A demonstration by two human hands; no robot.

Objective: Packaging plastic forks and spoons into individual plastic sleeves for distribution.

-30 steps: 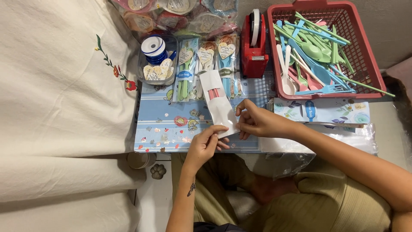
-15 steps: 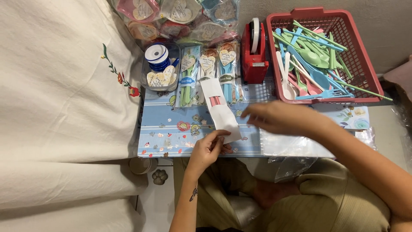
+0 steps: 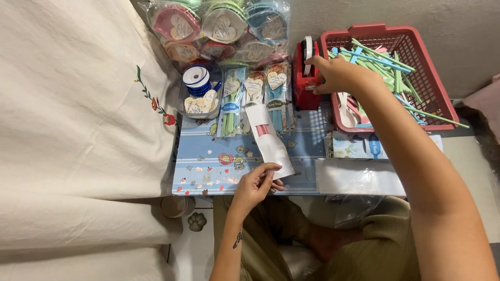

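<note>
My left hand (image 3: 256, 183) pinches the near end of a long white paper sleeve (image 3: 269, 141) with a red utensil showing through its window; the sleeve lies on a blue patterned board (image 3: 213, 161). My right hand (image 3: 338, 74) is stretched out to the red tape dispenser (image 3: 304, 75) at the back, fingers touching its front edge, right beside the red basket (image 3: 432, 73). Whether the fingers hold a piece of tape is too small to tell.
The red basket holds several green, blue and pink plastic utensils. Packed utensil sets (image 3: 255, 93) lie at the board's far edge, beside a small tray with a blue ribbon spool (image 3: 197, 79). Wrapped heart-shaped boxes (image 3: 219, 26) sit behind. Clear bags (image 3: 359, 177) lie right. A white embroidered cloth (image 3: 78, 119) covers the left.
My right hand has left the sleeve and reached back and right to the tape dispenser. My left hand keeps its hold on the sleeve's near end.
</note>
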